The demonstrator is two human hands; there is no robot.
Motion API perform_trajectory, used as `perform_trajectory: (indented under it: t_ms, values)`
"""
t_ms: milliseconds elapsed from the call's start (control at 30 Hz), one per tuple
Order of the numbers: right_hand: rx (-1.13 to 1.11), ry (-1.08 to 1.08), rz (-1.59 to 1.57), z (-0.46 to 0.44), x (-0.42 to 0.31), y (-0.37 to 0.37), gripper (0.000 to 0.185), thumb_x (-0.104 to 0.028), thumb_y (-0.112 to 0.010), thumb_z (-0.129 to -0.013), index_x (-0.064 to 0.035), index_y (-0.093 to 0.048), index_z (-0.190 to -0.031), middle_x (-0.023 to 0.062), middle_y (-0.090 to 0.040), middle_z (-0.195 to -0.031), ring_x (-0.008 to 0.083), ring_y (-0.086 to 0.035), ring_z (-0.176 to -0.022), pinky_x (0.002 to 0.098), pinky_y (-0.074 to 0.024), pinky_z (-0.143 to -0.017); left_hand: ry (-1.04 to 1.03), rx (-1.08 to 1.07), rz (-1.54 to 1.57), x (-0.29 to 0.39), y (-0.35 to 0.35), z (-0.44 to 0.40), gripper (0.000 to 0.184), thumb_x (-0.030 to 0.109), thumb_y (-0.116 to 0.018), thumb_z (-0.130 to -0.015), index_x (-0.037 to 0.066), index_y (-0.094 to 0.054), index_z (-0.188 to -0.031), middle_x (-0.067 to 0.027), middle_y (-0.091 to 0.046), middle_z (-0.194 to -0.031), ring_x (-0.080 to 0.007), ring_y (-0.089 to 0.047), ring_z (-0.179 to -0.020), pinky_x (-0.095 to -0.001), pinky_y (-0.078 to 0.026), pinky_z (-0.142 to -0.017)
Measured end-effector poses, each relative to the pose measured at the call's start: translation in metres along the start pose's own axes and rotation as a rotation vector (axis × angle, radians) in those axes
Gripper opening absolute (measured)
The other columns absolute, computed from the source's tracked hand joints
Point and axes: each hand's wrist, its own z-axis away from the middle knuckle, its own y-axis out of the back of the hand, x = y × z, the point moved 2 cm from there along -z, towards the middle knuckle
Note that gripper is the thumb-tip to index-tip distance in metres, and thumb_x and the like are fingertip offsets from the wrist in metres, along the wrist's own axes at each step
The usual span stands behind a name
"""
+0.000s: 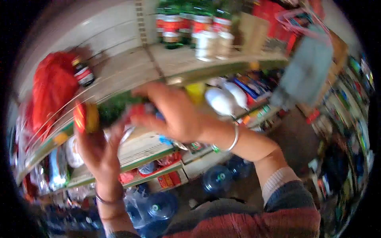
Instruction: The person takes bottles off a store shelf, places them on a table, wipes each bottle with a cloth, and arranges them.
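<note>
A green bottle (115, 108), smeared by motion, lies nearly sideways between my hands, in front of the upper shelf's edge. Its left end shows red and yellow, and red also shows near its right end. My left hand (97, 152) is closed round the left end from below. From the right, my right hand (178, 115) reaches over the other end, which sits between the thumb and the curved fingers. Exact fingertip contact is blurred.
Green bottles with red labels (171, 29) and white bottles (206, 45) stand on the upper shelf (119, 69). At left are a red bag (53, 89) and a small dark bottle (83, 73). Large blue water jugs (160, 206) sit below. A grey panel (305, 71) hangs at right.
</note>
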Motion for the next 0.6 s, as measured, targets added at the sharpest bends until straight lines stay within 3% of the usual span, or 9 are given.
perform_trajectory:
  t_ms: [67, 100, 133, 167, 200, 267, 367, 500, 600]
  values:
    - [0.001, -0.082, -0.026, 0.082, 0.007, 0.005, 0.039, -0.025, -0.063, -0.082, -0.0017, -0.05, -0.109, 0.0146, -0.056, -0.098, 0.0318, -0.059, -0.082, 0.0391, -0.0468, -0.069, 0.291, -0.117, 0.082, -0.015, -0.028, 0.058, 0.057, 0.005, -0.068, -0.074, 0.0, -0.042, -0.125, -0.0113, -0.052, -0.114, -0.0224, -0.052, -0.106, -0.0358, -0.04, -0.094]
    - [-0.138, -0.242, -0.028, 0.117, 0.005, 0.014, 0.04, -0.024, -0.064, -0.081, -0.001, -0.048, -0.11, 0.0149, -0.056, -0.096, 0.0331, -0.058, -0.082, 0.04, -0.046, -0.068, 0.386, -0.315, 0.084, -0.029, -0.041, 0.076, 0.053, 0.006, -0.067, -0.07, 0.001, -0.046, -0.119, -0.0082, -0.051, -0.11, -0.019, -0.051, -0.104, -0.0322, -0.039, -0.092]
    - [-0.04, -0.259, -0.052, 0.153, 0.002, 0.017, 0.04, -0.021, -0.064, -0.081, -0.0007, -0.048, -0.111, 0.0156, -0.056, -0.094, 0.0337, -0.058, -0.081, 0.0406, -0.0456, -0.067, 0.5, -0.373, 0.243, -0.03, -0.067, 0.093, 0.052, 0.01, -0.065, -0.068, 0.001, -0.047, -0.116, -0.0073, -0.049, -0.11, -0.0178, -0.049, -0.103, -0.03, -0.037, -0.092]
    - [-0.036, -0.415, -0.067, 0.189, -0.001, 0.024, 0.032, -0.022, -0.061, -0.083, -0.0002, -0.049, -0.103, 0.019, -0.055, -0.087, 0.0387, -0.055, -0.081, 0.0444, -0.0434, -0.068, 0.551, -0.446, 0.306, -0.047, -0.087, 0.116, 0.052, 0.015, -0.065, -0.068, 0.0, -0.049, -0.114, -0.009, -0.047, -0.115, -0.0193, -0.048, -0.107, -0.0311, -0.036, -0.094]
    - [0.076, -0.454, -0.154, 0.226, -0.005, 0.028, 0.036, -0.024, -0.06, -0.085, 0.0005, -0.048, -0.11, 0.0201, -0.056, -0.095, 0.0361, -0.058, -0.086, 0.0423, -0.0448, -0.074, 0.669, -0.486, 0.399, -0.038, -0.118, 0.133, 0.051, 0.021, -0.066, -0.068, -0.001, -0.051, -0.112, -0.0115, -0.047, -0.118, -0.0215, -0.047, -0.11, -0.034, -0.036, -0.095]
    - [0.104, -0.707, -0.369, 0.277, -0.028, 0.066, 0.039, -0.025, -0.057, -0.089, -0.001, -0.046, -0.117, 0.0137, -0.058, -0.105, 0.0226, -0.057, -0.096, 0.0338, -0.0436, -0.081, 0.736, -0.662, 0.603, -0.041, -0.168, 0.172, 0.048, 0.025, -0.067, -0.067, -0.001, -0.054, -0.106, -0.014, -0.046, -0.122, -0.0256, -0.046, -0.114, -0.0381, -0.035, -0.098]
    - [0.264, -0.944, -0.636, 0.362, -0.048, 0.114, 0.042, -0.029, -0.053, -0.091, -0.0009, -0.046, -0.121, 0.0075, -0.058, -0.105, 0.0179, -0.053, -0.101, 0.0326, -0.0421, -0.086, 0.926, -0.783, 0.809, -0.005, -0.25, 0.218, 0.04, 0.03, -0.066, -0.068, 0.0, -0.058, -0.093, -0.0168, -0.049, -0.12, -0.0301, -0.044, -0.116, -0.0424, -0.033, -0.101]
    - [0.74, -1.193, -1.229, 0.445, -0.107, 0.19, 0.043, -0.032, -0.054, -0.089, -0.0019, -0.05, -0.119, 0.0056, -0.058, -0.107, 0.0148, -0.054, -0.101, 0.0304, -0.0427, -0.089, 0.873, -1.004, 1.12, 0.037, -0.37, 0.293, 0.034, 0.036, -0.062, -0.074, 0.003, -0.058, -0.069, -0.0186, -0.056, -0.105, -0.0336, -0.044, -0.118, -0.0462, -0.033, -0.101]
    - [1.053, -1.052, -1.447, 0.508, -0.149, 0.247, 0.036, -0.034, -0.056, -0.086, -0.0025, -0.059, -0.103, 0.0066, -0.063, -0.095, 0.0165, -0.059, -0.084, 0.0297, -0.0471, -0.073, 0.838, -1.302, 0.968, 0.093, -0.443, 0.336, 0.038, 0.04, -0.061, -0.075, 0.003, -0.059, -0.067, -0.0165, -0.058, -0.1, -0.0338, -0.045, -0.117, -0.0461, -0.033, -0.1]
